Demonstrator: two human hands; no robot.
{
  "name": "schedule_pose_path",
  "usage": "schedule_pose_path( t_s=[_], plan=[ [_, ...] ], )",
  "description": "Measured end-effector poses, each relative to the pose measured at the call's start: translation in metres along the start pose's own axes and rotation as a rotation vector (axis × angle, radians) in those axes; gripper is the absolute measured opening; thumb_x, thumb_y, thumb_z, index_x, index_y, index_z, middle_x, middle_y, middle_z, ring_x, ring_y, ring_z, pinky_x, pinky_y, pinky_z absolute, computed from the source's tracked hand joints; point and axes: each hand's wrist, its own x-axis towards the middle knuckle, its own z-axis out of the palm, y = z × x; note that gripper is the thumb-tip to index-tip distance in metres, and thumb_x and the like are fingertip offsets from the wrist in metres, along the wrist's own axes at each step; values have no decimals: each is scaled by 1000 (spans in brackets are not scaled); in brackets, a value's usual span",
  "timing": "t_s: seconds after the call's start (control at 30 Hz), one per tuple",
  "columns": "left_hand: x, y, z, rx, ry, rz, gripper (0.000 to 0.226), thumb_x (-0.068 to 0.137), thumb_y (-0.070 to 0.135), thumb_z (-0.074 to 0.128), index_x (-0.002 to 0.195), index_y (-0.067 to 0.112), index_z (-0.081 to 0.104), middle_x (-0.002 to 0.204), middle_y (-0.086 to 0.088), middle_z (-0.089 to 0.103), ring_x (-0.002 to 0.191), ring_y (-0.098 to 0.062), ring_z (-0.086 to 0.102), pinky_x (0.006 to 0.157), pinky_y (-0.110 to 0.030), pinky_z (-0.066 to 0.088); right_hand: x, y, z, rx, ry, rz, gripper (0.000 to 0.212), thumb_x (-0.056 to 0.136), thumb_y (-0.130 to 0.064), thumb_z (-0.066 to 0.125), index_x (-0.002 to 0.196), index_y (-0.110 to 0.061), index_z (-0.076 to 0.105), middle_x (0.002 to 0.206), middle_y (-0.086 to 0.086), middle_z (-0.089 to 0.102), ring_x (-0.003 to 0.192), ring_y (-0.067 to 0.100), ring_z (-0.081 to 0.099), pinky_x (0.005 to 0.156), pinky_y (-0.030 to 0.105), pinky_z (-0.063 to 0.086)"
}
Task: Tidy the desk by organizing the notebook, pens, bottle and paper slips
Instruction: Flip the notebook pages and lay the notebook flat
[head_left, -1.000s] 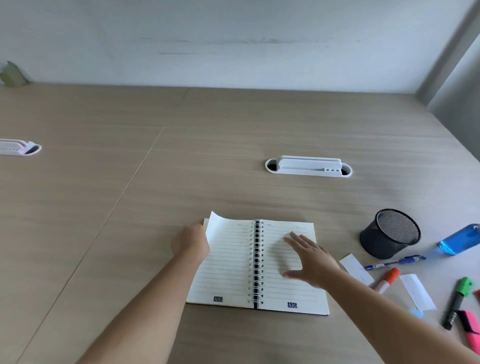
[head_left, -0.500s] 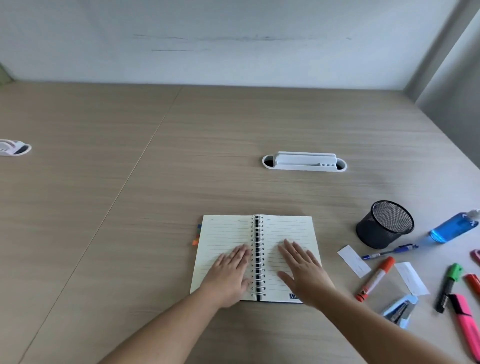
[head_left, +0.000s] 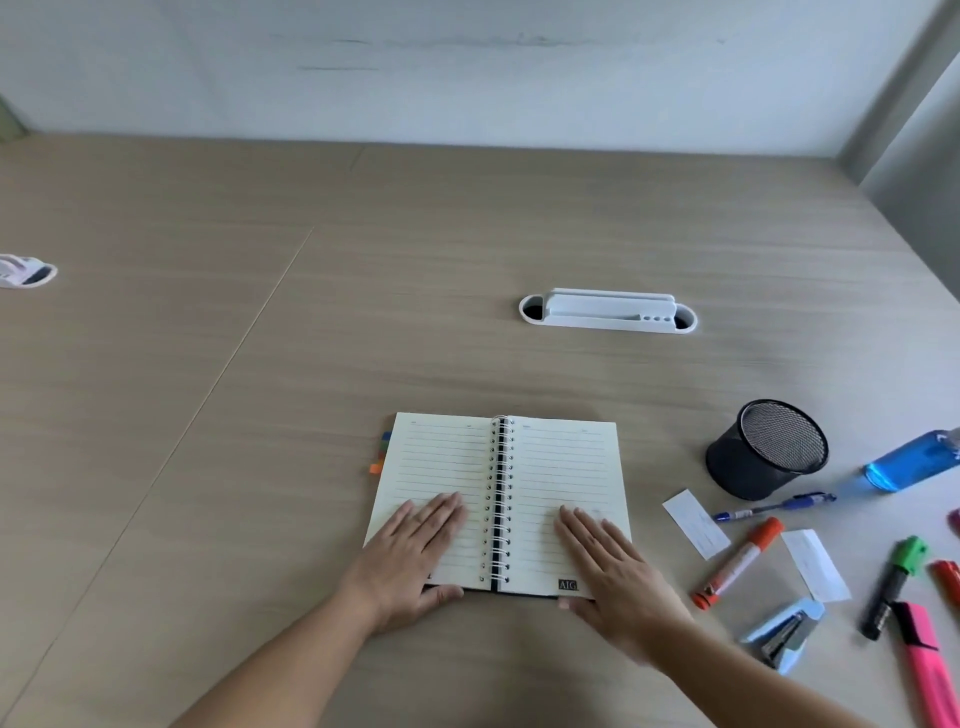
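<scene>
A spiral notebook (head_left: 498, 467) lies open and flat on the desk in front of me. My left hand (head_left: 410, 556) rests flat on the lower left page, thumb at the bottom edge. On the lower right page my right hand (head_left: 613, 571) lies flat, thumb under the edge. To the right lie two white paper slips (head_left: 696, 524) (head_left: 815, 565), a blue pen (head_left: 774, 506), an orange marker (head_left: 737, 564), a green marker (head_left: 893, 587), a pink highlighter (head_left: 927, 670) and a blue bottle (head_left: 909, 460) on its side.
A black mesh pen cup (head_left: 763, 449) stands upright right of the notebook. A light blue stapler (head_left: 784, 631) lies near the front right. A white cable grommet (head_left: 608, 310) is set into the desk behind the notebook, another (head_left: 26, 270) at far left. A wall bounds the back.
The left page that my left hand held up has been laid flat. Both hands have slid down to the notebook's lower edge and now press the pages flat.
</scene>
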Motion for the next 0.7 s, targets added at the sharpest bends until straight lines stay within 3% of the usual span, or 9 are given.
schedule_pose_path(
  t_s=[0.07, 0.1, 0.17, 0.2, 0.27, 0.37, 0.7],
  plan=[
    [14, 0, -9, 42, -12, -46, 83, 83, 71, 28, 144, 14, 38, 149, -3, 41, 138, -17, 38, 113, -33, 3, 10, 11, -6, -11, -18, 43, 78, 85, -58, 37, 144, -7, 33, 152, 4, 31, 142, 12, 19, 112, 28, -1],
    [24, -3, -11, 19, -26, -61, 85, 84, 70, 24, 149, 15, 23, 156, -3, 27, 144, -19, 25, 116, -36, -3, 17, 18, -8, -25, -24, 68, 77, 85, -57, 39, 144, -7, 32, 152, 4, 30, 142, 13, 19, 113, 28, -4],
    [51, -12, -12, -20, -46, -68, 84, 87, 69, 17, 147, 19, -14, 160, 1, -11, 148, -17, -9, 118, -36, -14, 35, 36, -11, 21, -29, 94, 80, 90, -56, 37, 148, -11, 5, 157, -1, 2, 145, 19, 1, 111, 24, -18],
    [64, -17, -12, -39, -49, -89, 83, 89, 68, 18, 145, 20, -21, 158, 2, -19, 147, -15, -16, 119, -35, -13, 47, 46, -9, 50, -28, 102, 80, 93, -56, 32, 147, -14, -10, 155, -5, -13, 144, 15, -12, 111, 21, -23],
    [90, -25, -19, -60, -36, -145, 81, 92, 63, 22, 146, 19, -20, 158, 3, -21, 147, -13, -16, 120, -35, -6, 72, 65, -8, 62, -21, 139, 78, 94, -55, 26, 146, -17, -18, 153, -7, -23, 140, 10, -23, 115, 22, -18],
    [122, -36, -35, -77, -55, -213, 79, 94, 58, 26, 149, 16, -14, 159, 2, -18, 147, -12, -13, 121, -36, 2, 105, 86, -20, 62, -48, 180, 76, 95, -53, 27, 148, -16, -13, 157, -4, -17, 145, 11, -16, 119, 29, -5],
    [156, -51, -59, -69, -127, -340, 76, 97, 51, 30, 150, 14, -11, 160, 2, -15, 148, -9, -8, 117, -37, 22, 146, 95, -36, 75, -88, 229, 78, 96, -47, 36, 149, -13, -10, 160, 1, -11, 147, 14, -10, 121, 32, 1]
  ],
)
